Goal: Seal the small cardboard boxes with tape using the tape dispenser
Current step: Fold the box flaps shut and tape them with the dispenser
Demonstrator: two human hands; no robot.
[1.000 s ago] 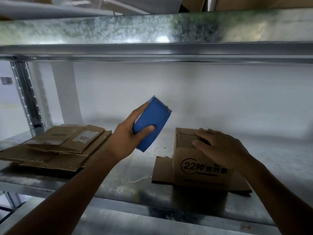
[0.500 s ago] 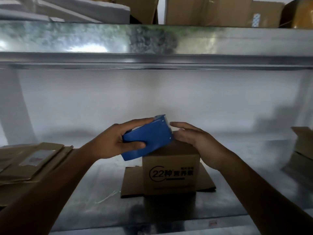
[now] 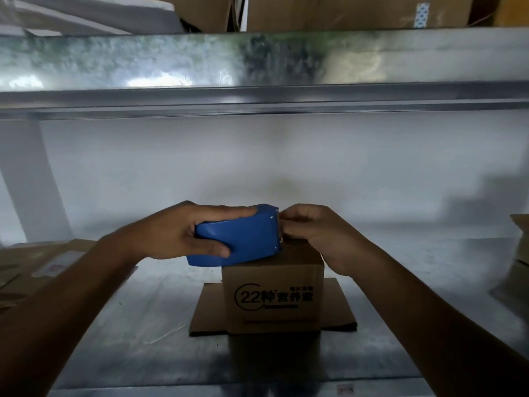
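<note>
A: Where is the box?

B: The box (image 3: 272,293) stands in the middle of the shelf (image 3: 137,325), near the front edge. It sits on a flat piece of cardboard (image 3: 209,310).

A: What are the hands doing?

B: The left hand (image 3: 177,233) grips the blue tape dispenser (image 3: 246,242) and holds it over the left side of the box top. The right hand (image 3: 317,233) has curled fingers right at the front end of the dispenser. I cannot tell if it pinches the tape. No tape shows.

A: How do you do this part well?

B: I think you stick the tape end down first and rub it flat. Then pull the dispenser straight along the line where the flaps meet. Keep one hand on the box so it does not slide on the cardboard.
</note>
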